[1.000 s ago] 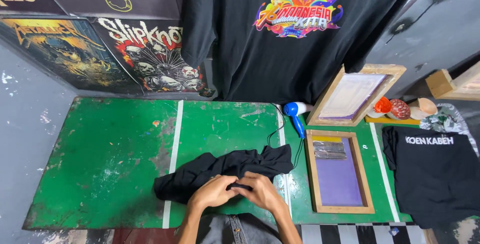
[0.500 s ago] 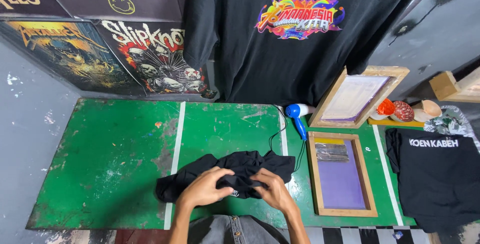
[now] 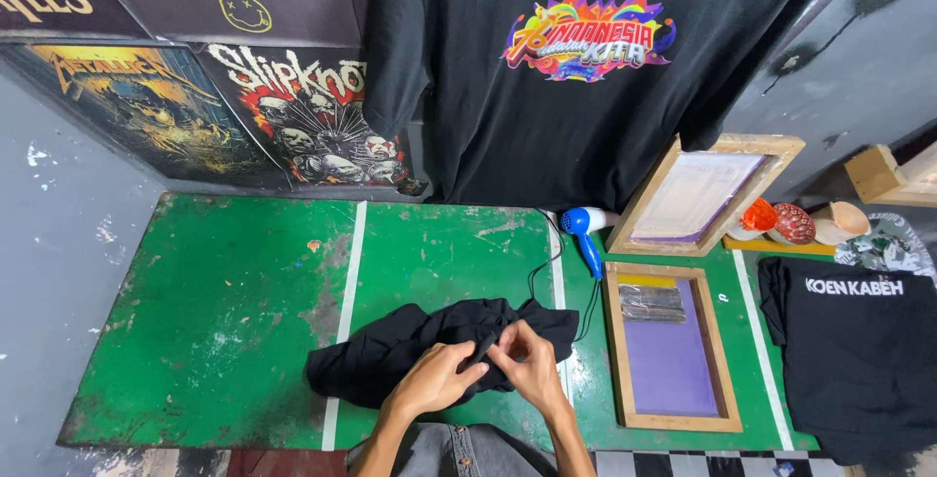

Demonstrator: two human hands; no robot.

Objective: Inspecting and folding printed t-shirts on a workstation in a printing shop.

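A crumpled black T-shirt [image 3: 390,350] lies on the green table [image 3: 215,301] near its front edge. My left hand [image 3: 437,379] and my right hand [image 3: 527,365] meet over the middle of the shirt, and both pinch the black cloth between fingers and thumb. The cloth under the fingers is partly hidden.
A wooden screen-print frame with a purple mesh [image 3: 672,345] lies to the right of the shirt. A blue and white hair dryer [image 3: 586,228] lies behind it. A second frame [image 3: 705,194] leans on the wall. A folded black shirt [image 3: 859,350] sits at the far right. Black shirts and posters hang behind.
Both hands have shifted slightly on the shirt and drawn closer together, gathering the cloth at its middle. The shirt stays in the same place.
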